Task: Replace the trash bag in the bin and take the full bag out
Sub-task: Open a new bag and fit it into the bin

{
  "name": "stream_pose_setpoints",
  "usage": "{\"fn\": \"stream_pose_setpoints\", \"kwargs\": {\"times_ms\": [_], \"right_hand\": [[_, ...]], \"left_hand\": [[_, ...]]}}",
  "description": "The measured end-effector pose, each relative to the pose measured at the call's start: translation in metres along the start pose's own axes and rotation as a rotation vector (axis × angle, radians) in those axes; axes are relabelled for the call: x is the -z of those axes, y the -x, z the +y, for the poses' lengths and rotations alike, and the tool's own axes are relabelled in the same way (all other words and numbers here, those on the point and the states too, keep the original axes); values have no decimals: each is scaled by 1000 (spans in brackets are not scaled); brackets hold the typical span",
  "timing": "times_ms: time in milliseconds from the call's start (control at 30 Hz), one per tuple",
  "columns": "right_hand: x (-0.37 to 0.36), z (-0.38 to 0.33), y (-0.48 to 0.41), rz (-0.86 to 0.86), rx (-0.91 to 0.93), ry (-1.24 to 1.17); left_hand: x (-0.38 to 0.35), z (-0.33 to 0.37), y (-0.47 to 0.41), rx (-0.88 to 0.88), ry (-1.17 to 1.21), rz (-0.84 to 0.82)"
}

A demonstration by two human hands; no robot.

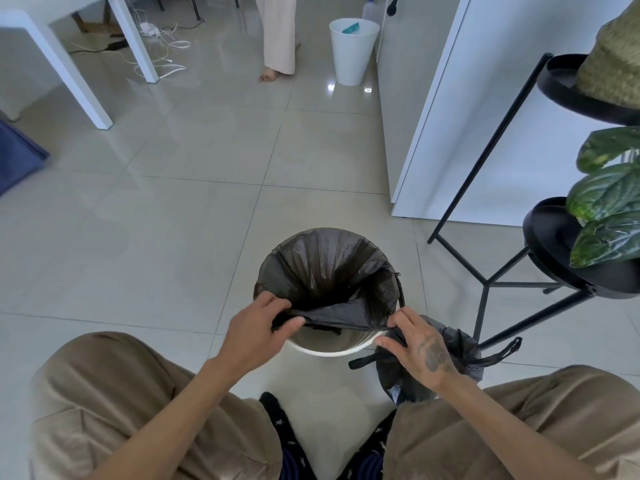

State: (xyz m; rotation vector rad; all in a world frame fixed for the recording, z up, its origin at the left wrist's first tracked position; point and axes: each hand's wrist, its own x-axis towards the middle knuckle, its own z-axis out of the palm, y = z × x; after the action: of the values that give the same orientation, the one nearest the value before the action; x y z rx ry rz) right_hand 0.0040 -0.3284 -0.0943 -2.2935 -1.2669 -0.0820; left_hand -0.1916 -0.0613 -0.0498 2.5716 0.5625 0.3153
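A white round bin (pixel 332 349) stands on the floor between my knees. A fresh black trash bag (pixel 325 268) lines it, its far edge folded over the rim while the near edge hangs loose above the rim. My left hand (pixel 256 330) pinches the near edge of this bag at the left. My right hand (pixel 415 344) grips the same edge at the right. The full black bag (pixel 460 358), tied with its handles sticking out, sits on the floor just right of the bin, partly behind my right hand.
A black metal plant stand (pixel 491 271) with leafy plants stands to the right. A white cabinet (pixel 433 116) is behind it. A second white bin (pixel 351 53) and a person's legs (pixel 278 39) are farther back; a white table with cables at far left.
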Motion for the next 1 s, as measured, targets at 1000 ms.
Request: {"fn": "stream_pose_setpoints", "kwargs": {"times_ms": [1000], "right_hand": [[-9, -43, 10, -337, -368, -320]], "left_hand": [[-10, 12, 31, 250, 207, -214]]}}
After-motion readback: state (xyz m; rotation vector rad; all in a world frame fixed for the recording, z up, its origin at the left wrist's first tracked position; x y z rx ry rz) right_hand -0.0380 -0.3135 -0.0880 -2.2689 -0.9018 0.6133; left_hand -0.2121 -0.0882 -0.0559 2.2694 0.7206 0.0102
